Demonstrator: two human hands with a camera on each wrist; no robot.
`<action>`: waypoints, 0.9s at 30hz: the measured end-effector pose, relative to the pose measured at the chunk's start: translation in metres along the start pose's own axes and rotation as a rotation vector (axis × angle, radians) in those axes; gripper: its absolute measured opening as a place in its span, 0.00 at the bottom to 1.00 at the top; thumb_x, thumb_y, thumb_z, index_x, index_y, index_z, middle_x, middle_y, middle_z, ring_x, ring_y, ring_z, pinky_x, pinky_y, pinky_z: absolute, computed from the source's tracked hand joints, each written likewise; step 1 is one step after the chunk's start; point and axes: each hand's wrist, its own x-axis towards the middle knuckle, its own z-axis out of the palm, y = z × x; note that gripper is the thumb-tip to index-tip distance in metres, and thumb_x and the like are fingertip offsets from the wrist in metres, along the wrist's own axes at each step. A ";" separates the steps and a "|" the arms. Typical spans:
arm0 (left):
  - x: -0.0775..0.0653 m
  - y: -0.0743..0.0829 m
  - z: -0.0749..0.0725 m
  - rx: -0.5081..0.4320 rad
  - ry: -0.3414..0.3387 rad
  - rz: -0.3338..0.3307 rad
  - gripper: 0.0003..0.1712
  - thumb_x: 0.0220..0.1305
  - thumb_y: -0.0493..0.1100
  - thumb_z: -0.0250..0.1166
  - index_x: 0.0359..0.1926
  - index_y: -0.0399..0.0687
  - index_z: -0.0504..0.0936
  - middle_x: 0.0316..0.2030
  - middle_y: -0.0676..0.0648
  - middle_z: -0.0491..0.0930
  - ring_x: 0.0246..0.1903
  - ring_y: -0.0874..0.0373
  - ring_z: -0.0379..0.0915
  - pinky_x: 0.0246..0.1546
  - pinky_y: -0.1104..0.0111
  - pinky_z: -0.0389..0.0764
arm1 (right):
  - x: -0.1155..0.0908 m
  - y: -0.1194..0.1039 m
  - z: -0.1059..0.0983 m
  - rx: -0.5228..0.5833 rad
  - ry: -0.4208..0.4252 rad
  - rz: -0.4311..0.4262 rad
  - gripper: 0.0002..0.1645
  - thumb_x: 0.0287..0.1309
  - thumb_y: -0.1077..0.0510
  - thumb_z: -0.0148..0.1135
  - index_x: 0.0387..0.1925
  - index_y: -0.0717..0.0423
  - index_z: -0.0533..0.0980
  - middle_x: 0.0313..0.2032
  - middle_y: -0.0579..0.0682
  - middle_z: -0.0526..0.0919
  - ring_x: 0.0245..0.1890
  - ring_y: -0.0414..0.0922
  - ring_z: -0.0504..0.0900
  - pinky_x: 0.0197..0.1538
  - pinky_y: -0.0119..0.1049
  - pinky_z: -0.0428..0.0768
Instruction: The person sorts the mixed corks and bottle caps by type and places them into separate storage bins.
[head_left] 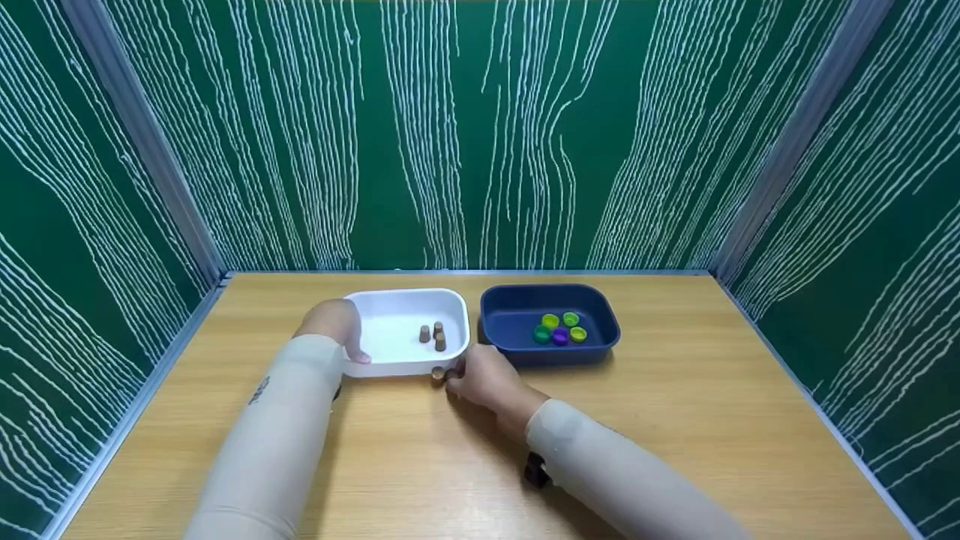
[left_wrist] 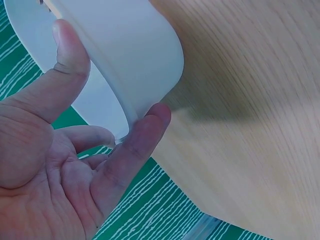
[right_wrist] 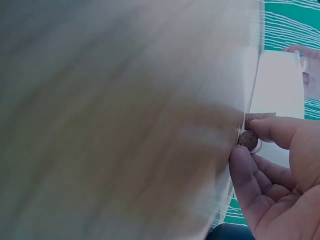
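My left hand (head_left: pixel 334 321) grips the left end of a white plastic tray (head_left: pixel 405 369), thumb over the near rim and fingers around the corner. Inside that tray, toward its right side, stand 3 small brown corks (head_left: pixel 440 343). At the tray's front right corner, my right hand (head_left: pixel 489 381) pinches another cork (right_wrist: pixel 248 139) between thumb and finger, its round end facing the wrist camera. Right beside it, close to the tray's front wall, is one more cork (head_left: pixel 438 373) on the table.
A dark blue tray (head_left: pixel 551 358) stands just right of the white one, holding several bottle caps (head_left: pixel 560 336) in yellow, green and purple. Both trays rest on a wooden table (head_left: pixel 675 420). Green walls (head_left: pixel 480 150) with white wavy lines enclose the back and sides.
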 end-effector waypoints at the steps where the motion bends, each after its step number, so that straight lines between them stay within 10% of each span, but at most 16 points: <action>1: 0.001 0.000 0.000 -0.010 0.001 -0.005 0.41 0.62 0.41 0.87 0.71 0.29 0.81 0.75 0.30 0.78 0.77 0.32 0.72 0.84 0.37 0.70 | 0.000 0.000 -0.001 0.020 -0.011 0.017 0.08 0.66 0.63 0.77 0.32 0.48 0.88 0.25 0.42 0.85 0.30 0.42 0.80 0.31 0.33 0.73; 9: -0.010 0.004 -0.007 -0.057 -0.034 -0.032 0.39 0.64 0.39 0.86 0.71 0.30 0.80 0.76 0.30 0.77 0.78 0.31 0.71 0.85 0.38 0.69 | -0.002 -0.005 -0.008 0.183 -0.099 0.140 0.05 0.70 0.63 0.76 0.41 0.48 0.90 0.32 0.49 0.87 0.33 0.47 0.82 0.31 0.35 0.77; 27: 0.018 -0.009 -0.002 -0.078 -0.080 -0.031 0.45 0.59 0.45 0.90 0.71 0.31 0.81 0.74 0.31 0.79 0.76 0.32 0.73 0.84 0.38 0.71 | -0.014 -0.018 -0.041 -0.057 -0.068 -0.031 0.08 0.72 0.54 0.76 0.40 0.54 0.92 0.35 0.48 0.92 0.34 0.44 0.86 0.36 0.34 0.86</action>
